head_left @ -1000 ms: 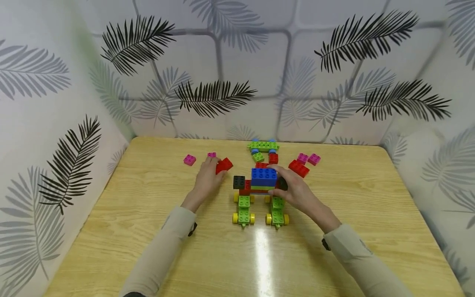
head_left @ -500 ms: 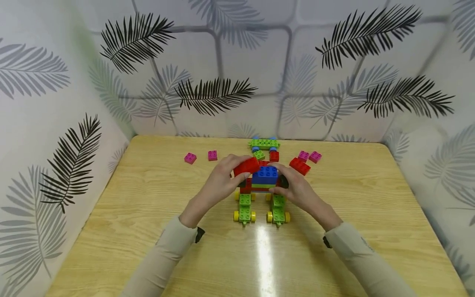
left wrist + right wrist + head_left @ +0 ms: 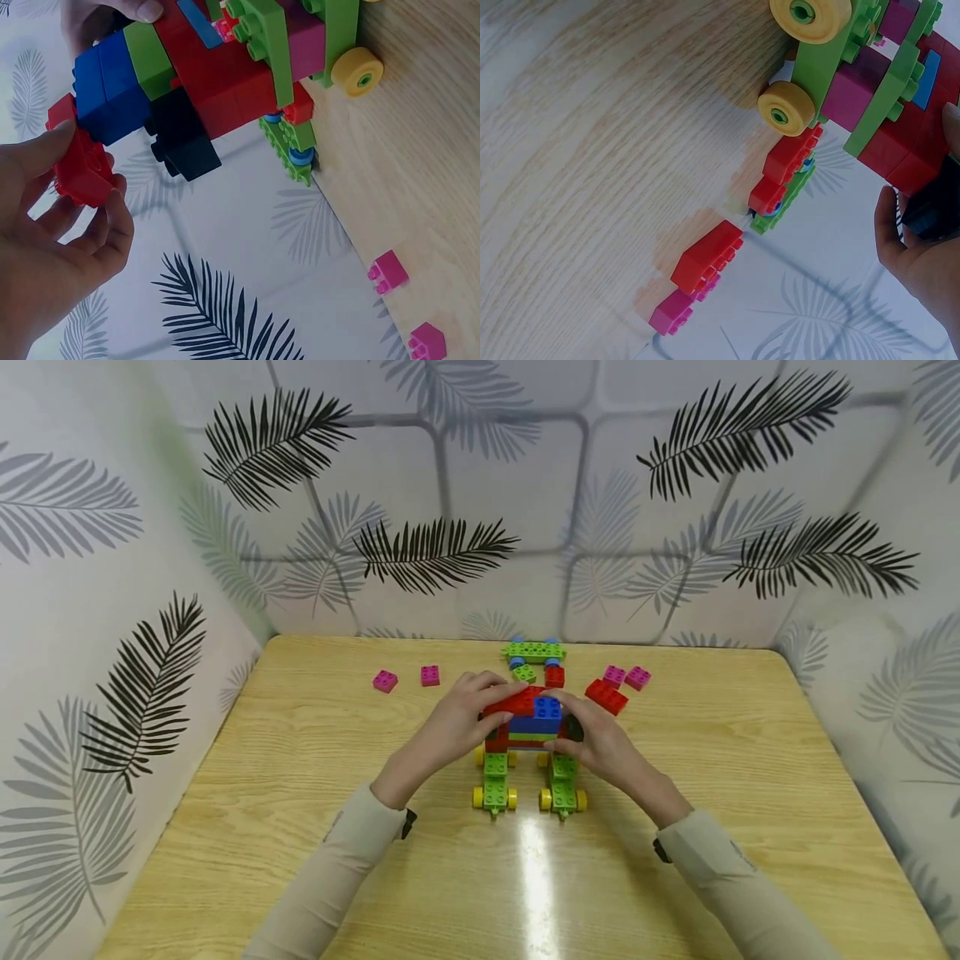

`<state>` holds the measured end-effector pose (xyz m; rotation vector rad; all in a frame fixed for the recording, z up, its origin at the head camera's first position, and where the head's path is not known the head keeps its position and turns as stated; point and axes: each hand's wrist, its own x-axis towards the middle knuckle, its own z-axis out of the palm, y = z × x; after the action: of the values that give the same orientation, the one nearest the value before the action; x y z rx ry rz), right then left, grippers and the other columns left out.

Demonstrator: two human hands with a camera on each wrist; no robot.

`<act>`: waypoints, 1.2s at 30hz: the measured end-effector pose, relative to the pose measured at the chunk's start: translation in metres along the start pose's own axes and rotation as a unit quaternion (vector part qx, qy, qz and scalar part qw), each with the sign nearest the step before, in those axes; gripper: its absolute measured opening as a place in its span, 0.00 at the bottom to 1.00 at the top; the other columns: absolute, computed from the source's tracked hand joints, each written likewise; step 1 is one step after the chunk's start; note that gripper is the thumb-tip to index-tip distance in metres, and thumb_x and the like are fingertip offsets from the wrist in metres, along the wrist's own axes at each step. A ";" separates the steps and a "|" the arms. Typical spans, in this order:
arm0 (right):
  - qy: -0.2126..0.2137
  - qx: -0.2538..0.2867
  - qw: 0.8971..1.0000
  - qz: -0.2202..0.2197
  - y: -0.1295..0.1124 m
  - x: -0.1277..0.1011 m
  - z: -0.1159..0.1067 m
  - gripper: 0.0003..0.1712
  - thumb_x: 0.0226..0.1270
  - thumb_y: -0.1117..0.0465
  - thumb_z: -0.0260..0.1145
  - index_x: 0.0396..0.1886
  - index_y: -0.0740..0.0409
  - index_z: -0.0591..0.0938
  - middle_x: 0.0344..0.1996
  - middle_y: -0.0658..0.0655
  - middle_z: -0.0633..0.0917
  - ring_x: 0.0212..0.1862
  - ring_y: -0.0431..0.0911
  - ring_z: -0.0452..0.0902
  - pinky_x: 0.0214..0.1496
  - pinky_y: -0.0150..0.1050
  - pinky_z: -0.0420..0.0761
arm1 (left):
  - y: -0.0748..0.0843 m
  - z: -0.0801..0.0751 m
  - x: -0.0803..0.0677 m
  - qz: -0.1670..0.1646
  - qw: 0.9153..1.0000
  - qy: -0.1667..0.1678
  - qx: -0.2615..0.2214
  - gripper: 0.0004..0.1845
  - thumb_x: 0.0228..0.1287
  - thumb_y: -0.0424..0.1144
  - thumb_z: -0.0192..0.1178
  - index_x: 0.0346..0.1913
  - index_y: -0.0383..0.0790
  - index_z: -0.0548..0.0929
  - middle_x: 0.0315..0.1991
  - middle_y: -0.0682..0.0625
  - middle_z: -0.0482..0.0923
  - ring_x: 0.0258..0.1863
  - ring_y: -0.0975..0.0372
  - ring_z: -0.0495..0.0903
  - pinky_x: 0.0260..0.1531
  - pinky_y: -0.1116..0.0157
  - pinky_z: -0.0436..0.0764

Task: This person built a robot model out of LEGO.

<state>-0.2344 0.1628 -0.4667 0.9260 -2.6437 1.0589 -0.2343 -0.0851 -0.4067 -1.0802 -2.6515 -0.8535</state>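
**Red brick at the top left of the blue block**

Your left hand (image 3: pixel 450 731) pinches a red plastic building brick (image 3: pixel 81 161) between thumb and curled fingers, and holds it at the top left corner of the blue block (image 3: pixel 542 717) that crowns the multicoloured brick vehicle (image 3: pixel 528 752). In the left wrist view the red brick touches or nearly touches the blue block's end; whether its studs have seated you cannot tell. Its long axis runs left to right, in line with the blue block's top.

Your right hand (image 3: pixel 600 743) grips the vehicle's right side, fingers curled round it near a black brick (image 3: pixel 937 210), so it steadies the model while the left hand, the nearer one, does the placing.

The vehicle stands mid-table on two green wheeled bases (image 3: pixel 493 787) with yellow wheels. Just beyond it lie a green plate with blue studs (image 3: pixel 532 652) and small red and green bricks. A loose red brick (image 3: pixel 604 696) and two magenta bricks (image 3: pixel 626 677) sit at the far right, two more magenta bricks (image 3: pixel 405 677) at the far left. The near half of the wooden table (image 3: pixel 225 827) gives room for moving; the far edge meets a leaf-patterned wall (image 3: pixel 480 485).
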 end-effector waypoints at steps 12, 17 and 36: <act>-0.010 -0.005 1.000 0.026 -0.003 -0.001 -0.002 0.41 0.54 0.64 0.74 0.68 0.52 0.67 0.57 0.61 0.77 0.54 0.56 0.75 0.56 0.54 0.76 | 0.007 -0.008 0.006 0.014 0.999 -0.034 0.040 0.20 0.68 0.37 0.59 0.62 0.43 0.78 0.50 0.47 0.76 0.48 0.55 0.72 0.49 0.61 0.75; -0.009 -0.001 1.000 0.025 -0.003 -0.001 -0.003 0.42 0.54 0.65 0.74 0.68 0.51 0.67 0.56 0.61 0.78 0.54 0.56 0.75 0.55 0.54 0.77 | 0.009 -0.010 0.008 0.015 0.998 -0.046 0.051 0.21 0.68 0.37 0.60 0.63 0.43 0.77 0.50 0.47 0.76 0.48 0.55 0.72 0.50 0.61 0.76; -0.018 -0.025 0.999 0.023 -0.007 0.000 -0.004 0.42 0.54 0.64 0.74 0.68 0.52 0.65 0.55 0.63 0.78 0.53 0.56 0.76 0.53 0.52 0.78 | 0.004 -0.005 0.006 0.046 0.996 -0.032 0.072 0.22 0.67 0.38 0.61 0.63 0.42 0.77 0.50 0.48 0.75 0.47 0.57 0.72 0.51 0.63 0.76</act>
<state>-0.2305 0.1615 -0.4595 0.8874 -2.7199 0.9912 -0.2360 -0.0826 -0.3985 -1.2002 -2.6430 -0.6096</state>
